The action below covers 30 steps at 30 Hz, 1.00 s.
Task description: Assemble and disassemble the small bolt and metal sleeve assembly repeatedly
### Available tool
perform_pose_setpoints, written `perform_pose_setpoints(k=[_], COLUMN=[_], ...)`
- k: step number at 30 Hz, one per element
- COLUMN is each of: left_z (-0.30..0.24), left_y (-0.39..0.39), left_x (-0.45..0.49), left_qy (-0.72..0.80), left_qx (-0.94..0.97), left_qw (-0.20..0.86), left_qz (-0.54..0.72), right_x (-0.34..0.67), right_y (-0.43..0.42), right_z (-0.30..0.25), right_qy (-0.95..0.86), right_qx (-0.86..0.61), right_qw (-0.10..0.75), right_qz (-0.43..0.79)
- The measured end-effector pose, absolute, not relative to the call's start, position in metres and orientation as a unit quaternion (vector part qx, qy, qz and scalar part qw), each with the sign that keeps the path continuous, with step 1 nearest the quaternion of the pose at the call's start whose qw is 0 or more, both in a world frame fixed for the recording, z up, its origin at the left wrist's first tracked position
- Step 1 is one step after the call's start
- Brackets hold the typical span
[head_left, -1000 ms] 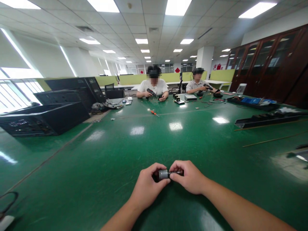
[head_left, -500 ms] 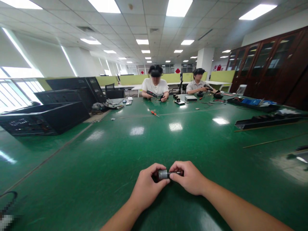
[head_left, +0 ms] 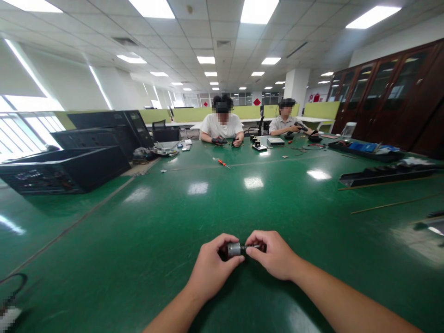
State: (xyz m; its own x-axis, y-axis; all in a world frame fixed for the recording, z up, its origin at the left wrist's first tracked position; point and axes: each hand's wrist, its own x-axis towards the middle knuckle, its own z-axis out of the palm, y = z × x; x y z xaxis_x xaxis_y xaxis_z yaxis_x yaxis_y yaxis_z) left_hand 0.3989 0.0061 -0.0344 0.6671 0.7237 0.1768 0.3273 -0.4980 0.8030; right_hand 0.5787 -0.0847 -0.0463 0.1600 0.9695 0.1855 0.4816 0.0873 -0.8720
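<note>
Low in the middle of the view, my left hand (head_left: 211,267) is closed round a small silver metal cylinder (head_left: 235,249), held just above the green table (head_left: 166,217). My right hand (head_left: 274,255) meets it from the right, fingers pinched on a thin dark shaft or tool (head_left: 252,247) that sticks out of the cylinder's end. Both fists nearly touch. What the dark part is I cannot make out.
Black equipment cases (head_left: 65,169) line the table's left side. A red-handled screwdriver (head_left: 222,163) lies mid-table. A long black rail (head_left: 385,175) and thin rods (head_left: 391,202) lie at the right. Two people (head_left: 222,127) sit working at the far end, with small parts around them.
My hands stay together on the cylinder with only slight shifts of the fingers. The person in white at the far end has lowered a hand tool to the table.
</note>
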Motion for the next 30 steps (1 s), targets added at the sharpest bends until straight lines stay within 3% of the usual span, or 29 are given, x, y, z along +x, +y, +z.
perform_pose_setpoints(k=[30], left_z=[-0.0381], left_y=[0.0078], left_x=[0.3984], left_qy=[0.316], left_qx=[0.819], left_qw=[0.403], left_qz=[0.26], right_x=[0.5783], right_y=[-0.0865], right_z=[-0.0451], right_qy=[-0.597], right_qx=[-0.63], right_qw=[0.439], right_qz=[0.232])
